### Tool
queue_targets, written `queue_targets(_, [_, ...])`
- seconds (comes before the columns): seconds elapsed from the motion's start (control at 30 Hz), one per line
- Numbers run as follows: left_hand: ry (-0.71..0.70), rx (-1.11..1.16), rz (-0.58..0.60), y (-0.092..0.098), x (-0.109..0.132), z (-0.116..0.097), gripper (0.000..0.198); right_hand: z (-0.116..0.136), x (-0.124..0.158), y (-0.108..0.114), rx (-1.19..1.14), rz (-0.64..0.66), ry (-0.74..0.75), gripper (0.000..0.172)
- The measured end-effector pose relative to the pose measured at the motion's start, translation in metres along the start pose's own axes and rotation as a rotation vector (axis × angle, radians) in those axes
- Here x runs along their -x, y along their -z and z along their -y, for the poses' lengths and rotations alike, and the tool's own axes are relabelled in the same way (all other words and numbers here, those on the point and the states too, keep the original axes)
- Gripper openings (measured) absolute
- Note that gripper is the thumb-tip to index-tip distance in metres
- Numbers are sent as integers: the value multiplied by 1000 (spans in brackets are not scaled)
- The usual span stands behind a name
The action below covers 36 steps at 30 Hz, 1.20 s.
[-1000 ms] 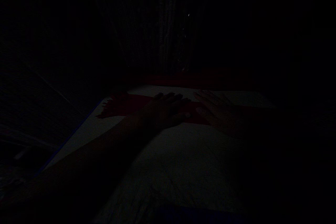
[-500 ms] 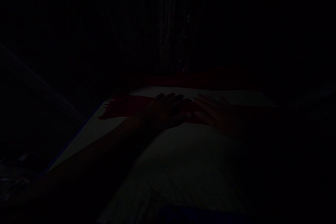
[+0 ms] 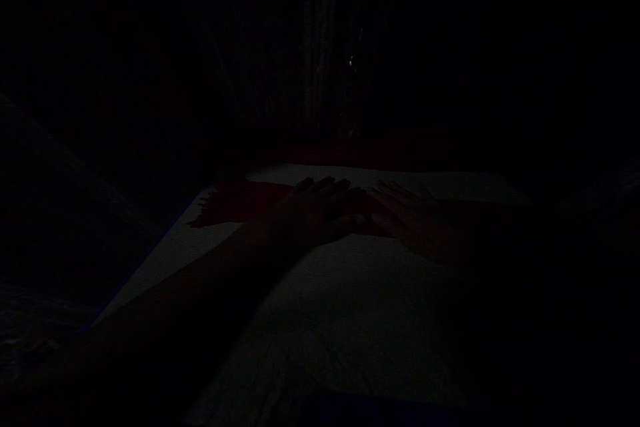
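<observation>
The view is very dark. A long strip of red cloth (image 3: 240, 201) with a fringed left end lies across a pale surface (image 3: 330, 300); it looks like a scarf, though the darkness hides its detail. My left hand (image 3: 317, 213) rests flat on the cloth with its fingers stretched out. To its right, my right hand (image 3: 413, 220) lies on the cloth too, fingers spread and pointing up and left. A small gap separates the two hands. The cloth's right part fades into shadow.
More dark red material (image 3: 360, 157) runs along the far edge of the pale surface. A blue edge (image 3: 145, 257) borders its left side. Faint vertical folds (image 3: 317, 47) and small glints show beyond. A dark blue patch (image 3: 375, 408) sits at the near edge.
Both hands and the red cloth stay in place. Only the small glints in the background look different.
</observation>
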<state>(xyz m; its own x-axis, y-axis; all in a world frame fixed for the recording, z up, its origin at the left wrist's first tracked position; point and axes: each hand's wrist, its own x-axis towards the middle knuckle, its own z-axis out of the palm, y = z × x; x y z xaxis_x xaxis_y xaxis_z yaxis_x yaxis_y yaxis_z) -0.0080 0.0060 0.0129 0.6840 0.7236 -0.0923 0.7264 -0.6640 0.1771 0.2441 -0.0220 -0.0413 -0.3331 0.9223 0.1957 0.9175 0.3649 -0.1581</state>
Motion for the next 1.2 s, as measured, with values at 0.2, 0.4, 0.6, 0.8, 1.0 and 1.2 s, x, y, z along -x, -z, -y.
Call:
queue_targets(0.2, [-16, -10, -33, -4, -1, 3, 78, 3, 1, 4, -4, -25, 2, 70])
queue_targets(0.4, [-9, -1, -18, -5, -2, 5, 79, 2, 1, 4, -2, -56, -3, 70])
queue_targets(0.6, [-9, 13, -2, -2, -1, 4, 80, 2, 1, 4, -7, 8, -19, 71])
queue_targets(0.8, [-16, 9, -23, -1, 1, 2, 79, 0, 0, 3, 2, -48, 10, 72])
queue_targets(1.0, [-16, 7, -23, -3, 0, 2, 77, -2, 0, 1, 8, -62, -2, 75])
queue_targets(1.2, [-27, -11, -38, -3, 0, 2, 75, 0, 0, 1, -19, -16, 18, 72])
